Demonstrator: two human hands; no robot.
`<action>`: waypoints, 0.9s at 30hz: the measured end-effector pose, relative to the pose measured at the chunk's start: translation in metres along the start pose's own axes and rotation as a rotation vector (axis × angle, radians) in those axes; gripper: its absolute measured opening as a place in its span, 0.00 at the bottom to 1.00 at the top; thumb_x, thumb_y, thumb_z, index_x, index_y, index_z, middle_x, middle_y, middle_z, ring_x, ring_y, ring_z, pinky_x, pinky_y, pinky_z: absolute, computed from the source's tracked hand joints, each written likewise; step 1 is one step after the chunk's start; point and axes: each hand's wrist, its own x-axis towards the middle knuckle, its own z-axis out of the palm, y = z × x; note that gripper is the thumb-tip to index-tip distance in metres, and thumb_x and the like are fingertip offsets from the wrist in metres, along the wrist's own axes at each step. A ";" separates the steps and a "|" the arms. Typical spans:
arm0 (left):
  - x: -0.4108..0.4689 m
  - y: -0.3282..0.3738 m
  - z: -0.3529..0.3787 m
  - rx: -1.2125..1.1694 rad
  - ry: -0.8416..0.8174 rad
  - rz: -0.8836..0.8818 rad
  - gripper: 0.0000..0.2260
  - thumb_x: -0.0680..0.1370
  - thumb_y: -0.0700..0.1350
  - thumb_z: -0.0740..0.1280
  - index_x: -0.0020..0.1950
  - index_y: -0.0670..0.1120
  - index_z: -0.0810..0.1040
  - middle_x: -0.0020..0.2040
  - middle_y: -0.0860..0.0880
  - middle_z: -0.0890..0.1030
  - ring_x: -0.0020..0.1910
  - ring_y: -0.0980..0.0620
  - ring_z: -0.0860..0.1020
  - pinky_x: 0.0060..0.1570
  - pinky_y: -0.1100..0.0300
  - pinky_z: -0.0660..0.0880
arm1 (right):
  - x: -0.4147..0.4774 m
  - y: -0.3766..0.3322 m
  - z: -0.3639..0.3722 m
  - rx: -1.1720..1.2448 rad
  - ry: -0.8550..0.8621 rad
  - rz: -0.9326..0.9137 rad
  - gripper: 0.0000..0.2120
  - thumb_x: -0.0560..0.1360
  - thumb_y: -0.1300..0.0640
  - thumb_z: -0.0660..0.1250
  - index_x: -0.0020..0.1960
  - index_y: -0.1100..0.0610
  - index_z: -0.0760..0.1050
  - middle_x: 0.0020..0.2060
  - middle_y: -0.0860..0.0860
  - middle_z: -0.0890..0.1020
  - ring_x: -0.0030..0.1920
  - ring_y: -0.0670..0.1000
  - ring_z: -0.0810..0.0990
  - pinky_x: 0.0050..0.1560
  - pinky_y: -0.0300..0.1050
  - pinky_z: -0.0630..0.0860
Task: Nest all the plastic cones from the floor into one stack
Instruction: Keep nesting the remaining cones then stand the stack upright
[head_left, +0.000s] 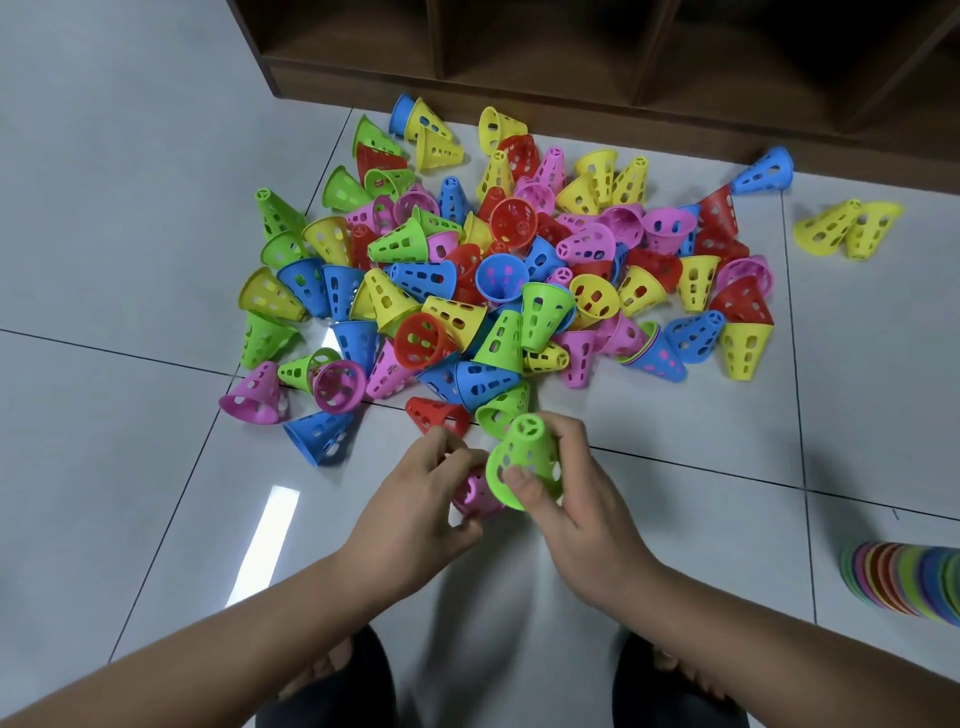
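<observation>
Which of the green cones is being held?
The green cone gripped by the right hand, nearest the camera; every other green one lies in the floor pile.

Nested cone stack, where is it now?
Head view, lower right edge: the nested cone stack lies on the floor, right of the right hand, apart from the pile.

Cone pile (498, 275) is shown in five plain colours (red, yellow, green, blue, pink), each wall perforated w/ oval & slot holes. Green cone (524, 460) and pink cone (475, 493) are seen in fg., yellow pair (847, 228) & blue cone (766, 170) at right; nested stack (909, 579) is banded pink, red, green, blue. Floor (130, 208) is rendered pale grey w/ dark grout lines; shelf unit (467, 96) dark brown.
</observation>
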 end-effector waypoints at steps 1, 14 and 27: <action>0.002 -0.006 0.004 -0.033 0.003 -0.008 0.23 0.74 0.48 0.76 0.68 0.53 0.78 0.57 0.54 0.72 0.52 0.55 0.74 0.49 0.58 0.78 | 0.002 0.002 0.003 -0.042 -0.038 -0.004 0.22 0.81 0.32 0.62 0.70 0.38 0.64 0.61 0.41 0.80 0.62 0.47 0.79 0.60 0.46 0.77; -0.008 -0.065 -0.001 -0.195 0.030 -0.223 0.25 0.74 0.38 0.75 0.68 0.57 0.77 0.59 0.60 0.79 0.57 0.56 0.81 0.52 0.57 0.81 | 0.042 0.044 0.024 -0.586 -0.342 -0.227 0.20 0.82 0.44 0.67 0.71 0.47 0.68 0.65 0.47 0.77 0.65 0.52 0.74 0.65 0.47 0.70; -0.010 -0.140 -0.047 0.435 0.290 -0.278 0.22 0.76 0.49 0.80 0.67 0.50 0.79 0.73 0.46 0.74 0.71 0.37 0.71 0.61 0.41 0.70 | 0.099 0.053 -0.005 -0.730 -0.219 -0.135 0.28 0.86 0.39 0.55 0.82 0.49 0.65 0.78 0.48 0.67 0.77 0.53 0.65 0.78 0.55 0.65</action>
